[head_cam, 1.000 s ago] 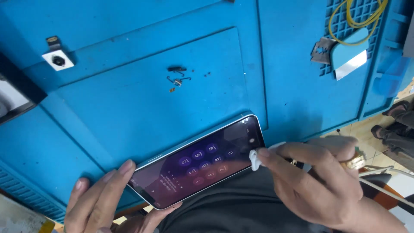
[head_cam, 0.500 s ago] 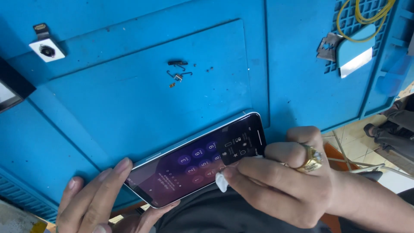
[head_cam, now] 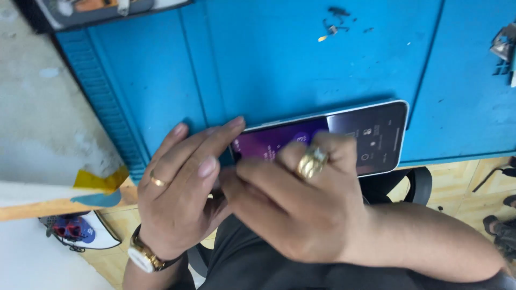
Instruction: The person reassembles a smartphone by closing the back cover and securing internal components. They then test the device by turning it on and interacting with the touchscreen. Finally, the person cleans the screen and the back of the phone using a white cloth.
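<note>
Steadying smartphone on blue repair mat: our left hand pinches its end, right hand curled over glass. Thin, slick, fragile; we'd grip edges.

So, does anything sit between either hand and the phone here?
Nothing visible does. The left hand rests its fingers on the phone at its left end, and the right hand lies directly over the lit screen.

The phone has a purple-to-black screen and a silver rim. The mat is plain blue. Both rings are gold.
</note>
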